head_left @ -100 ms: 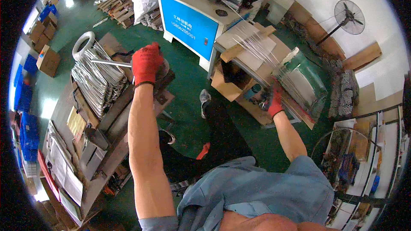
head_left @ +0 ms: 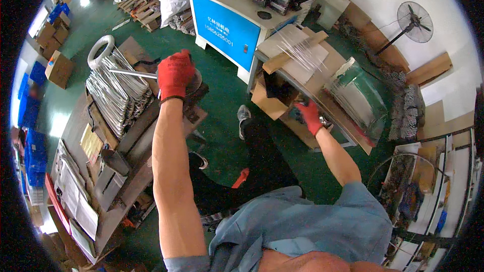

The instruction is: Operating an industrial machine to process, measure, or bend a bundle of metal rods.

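Note:
My left hand [head_left: 175,73], in a red glove, is closed around the end of a straight metal bar [head_left: 132,73]. This bar points left across a stack of bent metal wire frames [head_left: 118,93] on the workbench. A ring-shaped coil [head_left: 101,52] lies at the far end of the stack. My right hand [head_left: 309,116], also gloved in red, hangs beside the side table with its fingers stretched toward the left. No held object shows in it. Beyond its fingertips is an open cardboard box [head_left: 269,102] on the lower shelf; the palm side is partly hidden.
Thin metal rods [head_left: 302,55] and a wooden strip [head_left: 295,52] lie on the side table [head_left: 333,53]. A machine with a blue panel [head_left: 222,27] stands ahead. At right are a fan [head_left: 415,21] and a rack [head_left: 448,171]. Papers [head_left: 75,191] cover the workbench's near left.
My right hand has moved left, away from the rods on the side table toward the cardboard box. The left hand keeps its grip on the bar. The view has shifted slightly.

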`<state>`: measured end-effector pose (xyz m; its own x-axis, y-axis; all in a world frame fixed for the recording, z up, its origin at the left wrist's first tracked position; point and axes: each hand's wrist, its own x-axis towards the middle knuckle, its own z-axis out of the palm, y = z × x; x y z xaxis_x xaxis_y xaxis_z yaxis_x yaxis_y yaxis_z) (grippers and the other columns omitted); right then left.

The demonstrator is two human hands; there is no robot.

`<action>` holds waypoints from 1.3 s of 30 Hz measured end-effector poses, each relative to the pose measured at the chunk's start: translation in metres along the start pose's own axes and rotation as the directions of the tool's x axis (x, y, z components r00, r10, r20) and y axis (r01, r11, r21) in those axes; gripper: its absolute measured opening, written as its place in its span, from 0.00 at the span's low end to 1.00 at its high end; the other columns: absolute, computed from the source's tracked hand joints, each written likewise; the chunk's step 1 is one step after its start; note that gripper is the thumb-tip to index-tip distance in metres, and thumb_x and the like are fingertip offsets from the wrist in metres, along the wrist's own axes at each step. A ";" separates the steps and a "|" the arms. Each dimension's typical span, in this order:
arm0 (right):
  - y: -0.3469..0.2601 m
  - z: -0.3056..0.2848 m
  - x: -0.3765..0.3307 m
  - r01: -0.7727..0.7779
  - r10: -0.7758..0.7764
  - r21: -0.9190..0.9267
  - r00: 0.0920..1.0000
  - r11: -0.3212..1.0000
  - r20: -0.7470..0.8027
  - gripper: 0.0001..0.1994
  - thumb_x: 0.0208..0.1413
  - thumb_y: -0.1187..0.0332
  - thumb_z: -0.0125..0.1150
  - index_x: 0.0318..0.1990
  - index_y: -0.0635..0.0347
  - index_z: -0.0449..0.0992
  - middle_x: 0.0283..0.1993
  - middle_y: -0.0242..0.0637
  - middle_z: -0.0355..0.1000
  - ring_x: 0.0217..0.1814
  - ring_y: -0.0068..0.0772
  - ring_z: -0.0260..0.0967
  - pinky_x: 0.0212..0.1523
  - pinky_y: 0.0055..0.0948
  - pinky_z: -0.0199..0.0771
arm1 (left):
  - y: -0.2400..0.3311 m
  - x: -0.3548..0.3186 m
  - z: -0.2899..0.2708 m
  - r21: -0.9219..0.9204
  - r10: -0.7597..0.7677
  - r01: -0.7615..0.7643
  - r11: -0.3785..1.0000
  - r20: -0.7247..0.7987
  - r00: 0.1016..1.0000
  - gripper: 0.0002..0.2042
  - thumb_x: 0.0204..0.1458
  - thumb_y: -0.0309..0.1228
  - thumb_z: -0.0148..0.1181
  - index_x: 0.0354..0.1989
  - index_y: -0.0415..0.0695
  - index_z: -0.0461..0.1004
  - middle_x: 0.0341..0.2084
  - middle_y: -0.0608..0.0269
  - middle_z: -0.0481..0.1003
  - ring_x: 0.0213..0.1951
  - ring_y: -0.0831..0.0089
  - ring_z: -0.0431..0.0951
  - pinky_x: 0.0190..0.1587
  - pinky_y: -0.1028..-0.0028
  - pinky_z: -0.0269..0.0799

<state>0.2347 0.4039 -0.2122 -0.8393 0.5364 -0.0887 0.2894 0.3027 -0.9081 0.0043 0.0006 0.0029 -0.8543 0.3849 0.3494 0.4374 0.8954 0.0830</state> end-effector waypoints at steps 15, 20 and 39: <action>-0.099 0.102 0.162 0.608 -0.481 -0.794 0.706 0.033 0.520 0.15 0.52 0.60 0.55 0.46 0.55 0.72 0.45 0.42 0.70 0.50 0.49 0.66 0.49 0.50 0.65 | -0.002 0.004 0.004 0.133 0.006 -0.014 0.991 0.062 0.998 0.10 0.50 0.38 0.52 0.35 0.46 0.71 0.29 0.56 0.78 0.33 0.56 0.79 0.34 0.59 0.74; -0.074 0.078 0.167 0.657 -0.595 -0.739 0.537 -0.150 0.598 0.13 0.54 0.60 0.51 0.42 0.55 0.74 0.40 0.42 0.72 0.45 0.47 0.68 0.45 0.46 0.68 | 0.004 0.008 0.001 0.109 0.003 -0.009 0.994 0.054 0.999 0.09 0.51 0.38 0.52 0.35 0.47 0.70 0.30 0.56 0.77 0.34 0.56 0.78 0.35 0.58 0.73; -0.169 0.048 0.080 0.755 -0.481 -0.655 0.581 0.019 0.656 0.42 0.40 0.54 0.69 0.63 0.60 0.58 0.66 0.45 0.53 0.68 0.49 0.48 0.62 0.49 0.55 | 0.000 0.004 0.002 0.139 -0.011 0.005 0.990 0.042 0.999 0.11 0.51 0.39 0.53 0.38 0.48 0.71 0.32 0.56 0.77 0.36 0.54 0.78 0.36 0.57 0.73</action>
<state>0.0967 0.3579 -0.0849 -0.9291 -0.3508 0.1170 -0.3268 0.9270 0.1841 0.0003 0.0025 0.0026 -0.8700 0.3845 0.3088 0.3901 0.9196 -0.0460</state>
